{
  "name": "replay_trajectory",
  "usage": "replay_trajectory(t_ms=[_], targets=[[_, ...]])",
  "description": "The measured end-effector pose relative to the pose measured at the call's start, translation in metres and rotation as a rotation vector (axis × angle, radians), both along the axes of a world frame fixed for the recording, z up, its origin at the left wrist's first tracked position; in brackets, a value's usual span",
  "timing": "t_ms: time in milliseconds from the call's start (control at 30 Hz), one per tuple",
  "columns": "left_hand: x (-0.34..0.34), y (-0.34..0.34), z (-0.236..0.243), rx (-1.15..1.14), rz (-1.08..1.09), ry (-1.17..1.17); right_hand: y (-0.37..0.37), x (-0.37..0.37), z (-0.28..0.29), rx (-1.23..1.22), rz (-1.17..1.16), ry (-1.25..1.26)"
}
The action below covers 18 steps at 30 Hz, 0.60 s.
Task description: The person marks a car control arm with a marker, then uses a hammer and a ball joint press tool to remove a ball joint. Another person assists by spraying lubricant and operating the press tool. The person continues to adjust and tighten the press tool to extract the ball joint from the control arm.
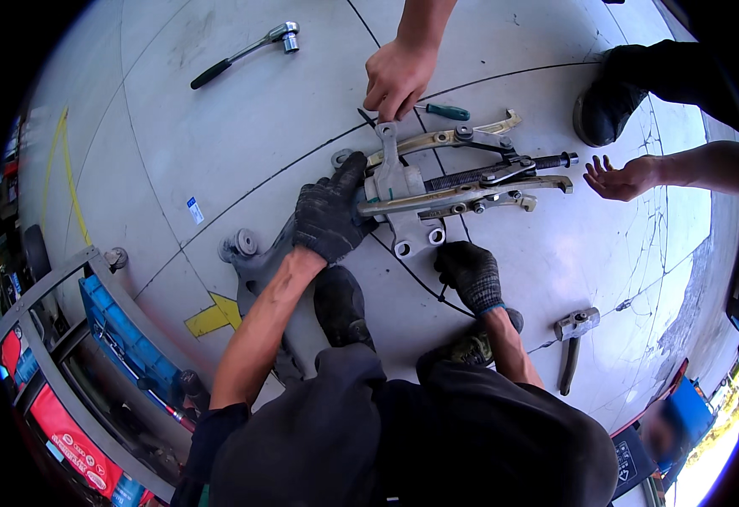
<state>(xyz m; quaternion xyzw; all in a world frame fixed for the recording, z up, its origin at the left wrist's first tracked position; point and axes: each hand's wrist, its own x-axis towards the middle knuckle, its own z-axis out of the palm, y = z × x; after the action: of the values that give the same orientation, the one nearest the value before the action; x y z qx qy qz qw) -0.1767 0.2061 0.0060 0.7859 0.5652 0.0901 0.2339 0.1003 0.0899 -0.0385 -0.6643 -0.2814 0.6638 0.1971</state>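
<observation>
Black-gloved left hand [331, 211] clasps grey metal part [399, 181]; right hand [473, 276] curls nearby, grip unclear.

- From your puller [469, 193], a ratchet [238, 56] lies at ten o'clock.
- Just beyond the puller, at twelve, lies a screwdriver [449, 111].
- Your hammer [575, 328] lies at five o'clock.

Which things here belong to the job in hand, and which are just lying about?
Apparently the job:
puller, its arms around the casting
grey casting, left hand at one end

Apparently lying about:
ratchet
screwdriver, near the co-worker's hand
hammer
</observation>
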Motion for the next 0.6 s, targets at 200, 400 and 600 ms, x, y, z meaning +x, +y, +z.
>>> replay_trajectory(t_ms=[200, 400, 600], targets=[[-0.018, -0.024, 0.042, 0.152, 0.007, 0.054, 0.006, 0.017, 0.007, -0.036, 0.005, -0.082], [0.009, -0.091, 0.022, -0.303, -0.181, 0.249, 0.016, 0.018, 0.01, -0.023, 0.068, -0.041], [0.041, -0.087, 0.001, -0.324, 0.13, 0.025, 0.03, 0.021, 0.014, -0.087, 0.118, 0.033]])
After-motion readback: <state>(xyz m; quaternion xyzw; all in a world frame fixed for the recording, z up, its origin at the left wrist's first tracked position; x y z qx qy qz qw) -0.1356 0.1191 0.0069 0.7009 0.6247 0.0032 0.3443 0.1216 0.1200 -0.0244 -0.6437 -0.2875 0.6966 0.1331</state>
